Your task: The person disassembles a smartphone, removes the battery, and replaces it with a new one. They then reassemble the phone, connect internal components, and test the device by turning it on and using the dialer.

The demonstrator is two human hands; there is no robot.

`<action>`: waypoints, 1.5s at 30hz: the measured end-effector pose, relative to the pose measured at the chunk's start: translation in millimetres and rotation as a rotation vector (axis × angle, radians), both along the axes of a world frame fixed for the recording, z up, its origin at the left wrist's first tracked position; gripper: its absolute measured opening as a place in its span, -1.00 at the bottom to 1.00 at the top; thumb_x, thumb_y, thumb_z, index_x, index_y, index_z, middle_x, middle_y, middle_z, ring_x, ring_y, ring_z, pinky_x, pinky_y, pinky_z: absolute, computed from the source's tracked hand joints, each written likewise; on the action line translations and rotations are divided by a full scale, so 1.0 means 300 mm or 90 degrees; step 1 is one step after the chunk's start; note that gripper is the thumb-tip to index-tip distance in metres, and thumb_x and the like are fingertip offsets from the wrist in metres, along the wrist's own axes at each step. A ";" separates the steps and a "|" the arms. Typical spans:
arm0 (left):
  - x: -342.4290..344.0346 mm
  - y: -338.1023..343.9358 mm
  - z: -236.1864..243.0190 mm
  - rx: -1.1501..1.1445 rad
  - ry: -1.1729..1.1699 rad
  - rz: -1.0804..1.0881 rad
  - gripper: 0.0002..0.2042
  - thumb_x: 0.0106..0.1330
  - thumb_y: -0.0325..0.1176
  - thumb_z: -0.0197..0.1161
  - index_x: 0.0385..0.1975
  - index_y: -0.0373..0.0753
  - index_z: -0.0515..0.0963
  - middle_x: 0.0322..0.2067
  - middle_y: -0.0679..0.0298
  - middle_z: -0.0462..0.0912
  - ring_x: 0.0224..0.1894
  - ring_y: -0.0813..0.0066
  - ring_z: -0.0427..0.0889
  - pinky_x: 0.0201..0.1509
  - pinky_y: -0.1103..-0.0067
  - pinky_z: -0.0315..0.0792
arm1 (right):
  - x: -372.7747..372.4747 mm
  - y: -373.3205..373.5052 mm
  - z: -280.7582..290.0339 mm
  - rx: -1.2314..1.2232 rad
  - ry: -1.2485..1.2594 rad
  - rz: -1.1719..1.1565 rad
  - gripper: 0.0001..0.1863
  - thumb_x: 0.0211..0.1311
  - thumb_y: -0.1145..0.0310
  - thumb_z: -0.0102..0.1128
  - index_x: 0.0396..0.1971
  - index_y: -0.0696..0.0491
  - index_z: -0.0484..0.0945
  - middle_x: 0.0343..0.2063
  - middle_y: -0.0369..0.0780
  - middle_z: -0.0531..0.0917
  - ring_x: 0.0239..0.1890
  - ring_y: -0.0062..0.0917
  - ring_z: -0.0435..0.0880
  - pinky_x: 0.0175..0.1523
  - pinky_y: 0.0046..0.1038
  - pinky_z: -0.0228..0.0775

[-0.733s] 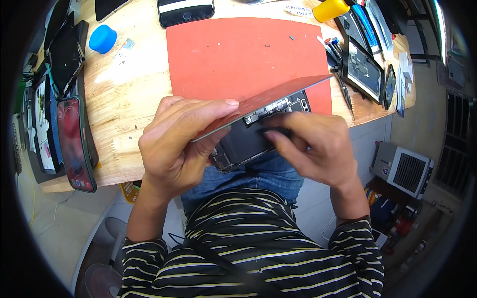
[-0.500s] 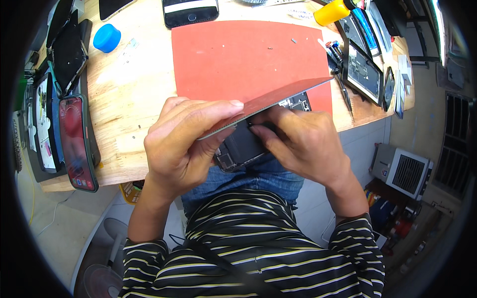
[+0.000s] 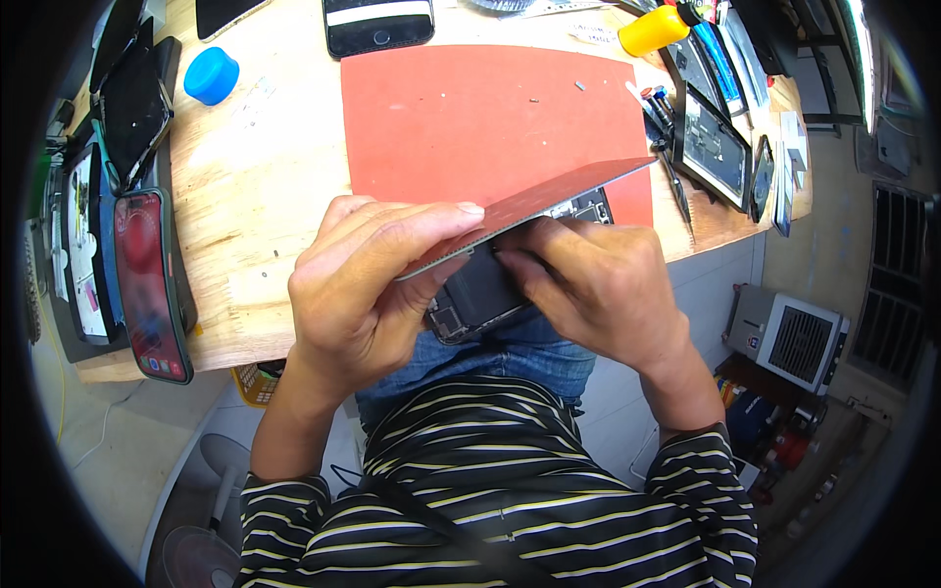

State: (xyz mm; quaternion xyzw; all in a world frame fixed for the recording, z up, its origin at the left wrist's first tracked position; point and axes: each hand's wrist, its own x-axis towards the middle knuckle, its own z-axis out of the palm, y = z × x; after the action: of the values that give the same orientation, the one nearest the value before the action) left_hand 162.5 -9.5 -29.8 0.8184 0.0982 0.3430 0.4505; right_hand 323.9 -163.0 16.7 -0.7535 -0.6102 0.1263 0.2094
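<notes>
A thin flat panel (image 3: 549, 191), likely a phone screen, tilts over an opened phone (image 3: 480, 289), its upper face reddish. My left hand (image 3: 363, 269) is closed on the panel's left end, fingers on top and thumb beneath. The phone lies under the panel at the near edge of the red mat (image 3: 470, 118), with dark insides and small metal parts showing. My right hand (image 3: 598, 284) reaches into the gap between panel and phone, thumb and fingers pinched together over the phone's middle. Whatever those fingertips hold, if anything, is hidden.
Several phones, one with a lit screen (image 3: 152, 284), line the left side. A blue cap (image 3: 211, 76) and another phone (image 3: 379, 24) lie beyond. At the right are a yellow bottle (image 3: 655, 26), tweezers (image 3: 676, 191) and opened device frames (image 3: 714, 147).
Both hands stay around the phone and panel. The right fingers have shifted slightly within the gap, and the view has moved a little.
</notes>
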 end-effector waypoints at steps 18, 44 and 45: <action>0.001 -0.006 -0.006 -0.033 0.003 0.013 -0.71 0.18 -0.55 0.46 -0.07 -0.28 0.71 -0.29 0.19 0.80 -0.28 0.35 0.74 -0.11 0.52 0.43 | 0.003 0.021 -0.008 -0.047 -0.077 0.044 -0.81 0.30 0.36 0.29 -0.21 0.13 0.54 -0.66 -0.16 0.64 -0.62 -0.26 0.68 -0.51 -0.26 0.45; 0.004 0.000 -0.007 -0.005 -0.019 -0.005 -0.77 0.24 -0.48 0.43 -0.11 -0.30 0.73 -0.22 0.16 0.82 -0.25 0.31 0.77 -0.11 0.51 0.45 | 0.146 -0.082 -0.024 0.066 -0.059 -0.021 -0.65 0.01 0.63 0.18 -0.16 0.20 0.77 -0.66 -0.20 0.49 -0.65 -0.46 0.52 -0.47 -0.41 0.34; 0.004 0.000 -0.007 -0.006 -0.020 -0.003 -0.77 0.24 -0.48 0.43 -0.11 -0.30 0.73 -0.22 0.16 0.82 -0.25 0.31 0.78 -0.11 0.51 0.45 | 0.147 -0.083 -0.024 0.064 -0.055 -0.018 -0.63 0.01 0.63 0.18 -0.14 0.19 0.77 -0.66 -0.20 0.48 -0.65 -0.47 0.51 -0.47 -0.41 0.34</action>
State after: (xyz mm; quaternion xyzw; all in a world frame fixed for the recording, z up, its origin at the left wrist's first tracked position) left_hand 163.7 -9.7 -32.0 0.8110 0.0907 0.3539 0.4569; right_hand 368.0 -187.8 9.6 -0.7554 -0.6135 0.0596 0.2224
